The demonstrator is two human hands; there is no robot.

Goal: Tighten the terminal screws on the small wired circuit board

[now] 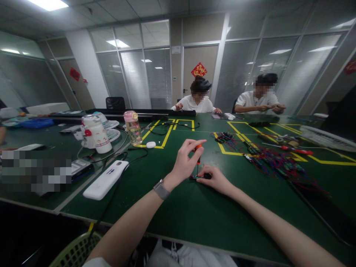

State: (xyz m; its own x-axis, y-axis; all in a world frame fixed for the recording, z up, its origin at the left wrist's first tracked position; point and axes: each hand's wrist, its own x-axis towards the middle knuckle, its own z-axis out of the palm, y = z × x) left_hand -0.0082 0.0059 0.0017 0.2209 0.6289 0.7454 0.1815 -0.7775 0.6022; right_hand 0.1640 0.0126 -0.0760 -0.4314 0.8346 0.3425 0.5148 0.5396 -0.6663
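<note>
My left hand (187, 157) is closed around the orange handle of a small screwdriver (199, 160), held upright with its dark shaft pointing down. The tip reaches a small circuit board (194, 177) lying on the green table. Low on the table, my right hand (213, 178) pinches the board's right side, its fingers covering part of it. Whether the tip sits in a screw is too small to tell.
Tangled red and blue wires with small boards (278, 159) lie to the right, near a red-handled tool (297, 150). A white power bank (107, 180), a white jug (96, 133) and a pink-lided bottle (133, 128) stand left. Two people sit opposite.
</note>
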